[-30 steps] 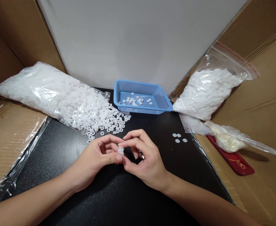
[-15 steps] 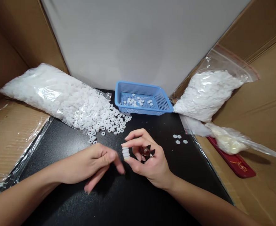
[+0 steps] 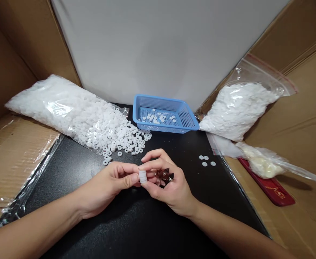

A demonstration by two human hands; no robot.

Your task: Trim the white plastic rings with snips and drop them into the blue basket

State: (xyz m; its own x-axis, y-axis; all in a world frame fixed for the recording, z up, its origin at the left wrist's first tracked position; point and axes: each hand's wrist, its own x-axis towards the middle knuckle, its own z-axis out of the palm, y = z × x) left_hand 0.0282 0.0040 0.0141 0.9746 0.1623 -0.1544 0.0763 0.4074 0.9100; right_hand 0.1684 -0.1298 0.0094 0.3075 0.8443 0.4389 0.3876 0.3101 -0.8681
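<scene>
Right hand (image 3: 168, 187) thumb and forefinger pinched top and bottom on small stack of white rings (image 3: 142, 176), other fingers curled loose. Left hand (image 3: 112, 185) thumb and forefinger pressed against stack's left side. Stack dead center between both hands, above black mat (image 3: 120, 230). Ring count in stack: can't tell. Three loose discs (image 3: 207, 160) off right. One blue basket (image 3: 165, 113) behind, three bags around.

A black tabletop (image 3: 136, 230) carried everything — a clear bag of white rings (image 3: 66, 108) at the left with loose rings (image 3: 125, 142) spilled from its mouth, a blue mesh basket (image 3: 165, 114) at the back, three white discs (image 3: 206, 160) right of centre.
</scene>
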